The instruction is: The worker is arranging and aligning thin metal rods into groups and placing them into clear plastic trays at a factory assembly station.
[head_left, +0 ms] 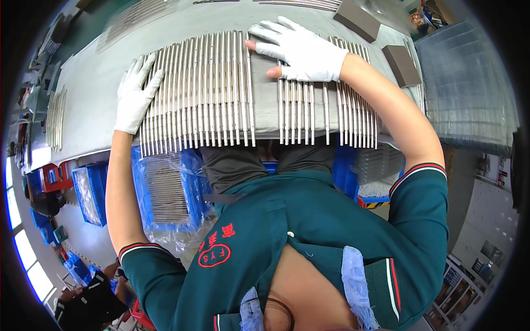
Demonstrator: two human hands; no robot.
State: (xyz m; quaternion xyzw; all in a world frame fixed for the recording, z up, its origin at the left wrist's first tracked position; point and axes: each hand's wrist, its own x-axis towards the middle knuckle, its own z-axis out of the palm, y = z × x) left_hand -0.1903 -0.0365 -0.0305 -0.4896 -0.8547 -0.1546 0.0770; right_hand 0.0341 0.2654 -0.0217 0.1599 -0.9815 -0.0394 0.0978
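With the left hand (pixel 132 100) and right hand (pixel 310 52) spread, metal rods (pixel 203 94) are apparently being grouped; gentle sideways sliding seems needed.

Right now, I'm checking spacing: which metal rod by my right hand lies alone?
The single metal rod between the two right-side clusters; it alone has wide gaps both sides.

Glossy metal rods (pixel 201 94), matt tablecloth (pixel 83 113)

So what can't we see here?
In the head view:
Upper ends of some metal rods: covered by the right hand.
Outer ends of the far rods: cut off by the top edge.
Bottom of the blue crate: hidden by its contents and plastic.
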